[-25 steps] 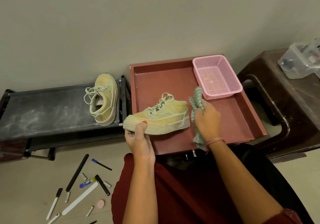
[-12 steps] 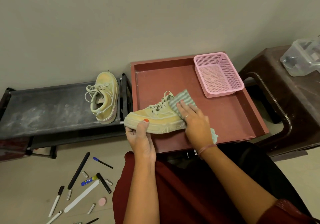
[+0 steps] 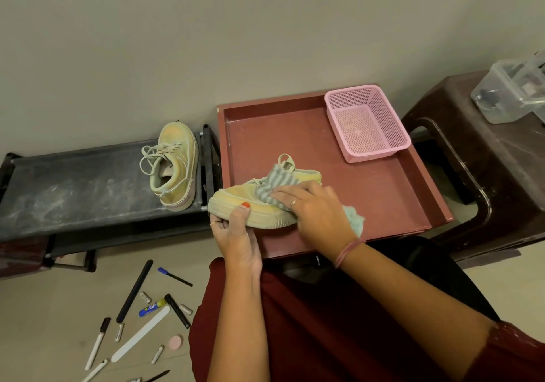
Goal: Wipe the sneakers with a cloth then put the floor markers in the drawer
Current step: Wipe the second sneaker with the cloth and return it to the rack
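Black-capped markers point(image 3: 97, 342) lie scattered on the tiled floor at left, below a second pale yellow canvas sneaker point(image 3: 174, 164) lying on a dark low rack point(image 3: 73, 187). At centre, the left hand point(image 3: 236, 234) grips the toe of a matching sneaker point(image 3: 253, 201) over the open red-brown drawer point(image 3: 383, 192), while the right hand point(image 3: 315, 207) presses a striped grey-green cloth point(image 3: 275, 184) flat against its side. A hard stroke could twist the shoe loose.
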